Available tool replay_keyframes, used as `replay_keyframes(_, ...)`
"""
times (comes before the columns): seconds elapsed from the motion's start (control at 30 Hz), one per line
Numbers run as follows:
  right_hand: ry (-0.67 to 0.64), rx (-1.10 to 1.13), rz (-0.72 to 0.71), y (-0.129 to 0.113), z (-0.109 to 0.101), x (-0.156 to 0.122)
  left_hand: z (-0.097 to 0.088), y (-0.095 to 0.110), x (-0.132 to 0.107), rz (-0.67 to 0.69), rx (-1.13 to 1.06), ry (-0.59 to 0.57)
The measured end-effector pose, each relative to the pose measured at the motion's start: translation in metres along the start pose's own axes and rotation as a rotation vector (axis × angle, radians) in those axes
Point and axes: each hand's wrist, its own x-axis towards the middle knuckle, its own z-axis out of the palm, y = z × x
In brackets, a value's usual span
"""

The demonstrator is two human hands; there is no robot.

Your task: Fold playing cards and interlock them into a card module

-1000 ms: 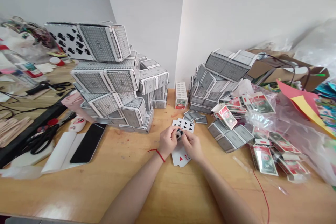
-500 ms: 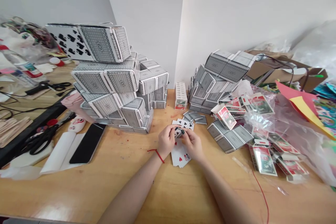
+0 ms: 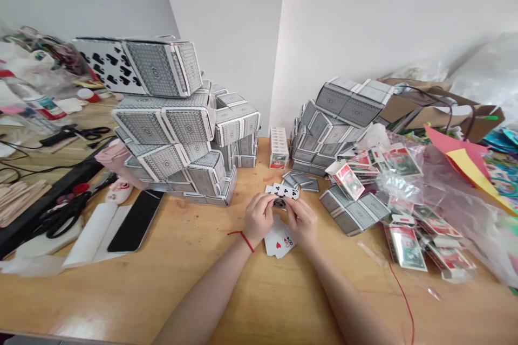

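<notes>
Between my left hand point(image 3: 259, 218) and my right hand point(image 3: 301, 221) is a playing card point(image 3: 280, 202), pinched by the fingertips of both at its two sides. Fingers cover much of it. Face-up club cards point(image 3: 286, 191) lie on the table just beyond my fingertips. Below and between my wrists, more loose cards with red hearts point(image 3: 278, 245) lie face up. A few grey folded card pieces point(image 3: 301, 180) rest a little farther back. My left wrist wears a red string.
Large stacks of blocks made from cards stand at left point(image 3: 165, 124) and right point(image 3: 340, 102). A row of card boxes point(image 3: 279, 148) stands between them. Opened card boxes point(image 3: 407, 245) and plastic litter the right; a phone point(image 3: 135, 221) and scissors point(image 3: 67, 215) lie left.
Both hands have shifted their grip on the card, with the fingertips now turned over its edges and the hands slightly farther apart. The stacks and table things stay put.
</notes>
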Motion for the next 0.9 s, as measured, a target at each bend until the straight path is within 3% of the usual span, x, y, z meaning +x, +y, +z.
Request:
replay_keyframes(0.23,0.042,0.023,0.064,0.006,0.004,-0.005,0.001,-0.002,-0.001,0.013,-0.005,-0.04)
replay_keyframes(0.47,0.073,0.139,0.291,0.007,0.003,-0.005,-0.001,0.002,0.0,-0.013,-0.098,-0.119)
replay_keyframes(0.7,0.03,0.12,0.241,-0.002,0.003,-0.001,-0.001,0.0,0.004,-0.117,-0.093,-0.083)
replay_keyframes(0.9,0.04,0.083,0.25,-0.002,0.004,-0.003,-0.003,-0.006,0.008,-0.171,-0.102,-0.128)
